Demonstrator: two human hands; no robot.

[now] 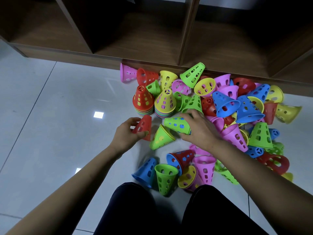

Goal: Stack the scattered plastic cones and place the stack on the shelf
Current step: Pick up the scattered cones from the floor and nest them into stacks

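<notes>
Two upright stacks side by side on the floor: red-topped stack and yellow-topped stack, touching. Loose cones lie heaped right of them and against the shelf; dozens, too tangled to count, in five colours: red, yellow, green, blue, pink. Left hand, fingers curled round one red cone, just in front of the stacks. Right hand, fingers wrapped over one green cone lying on its side, blue showing through its holes. Glossy white tiled floor; dark wood shelf with open cubbies.
</notes>
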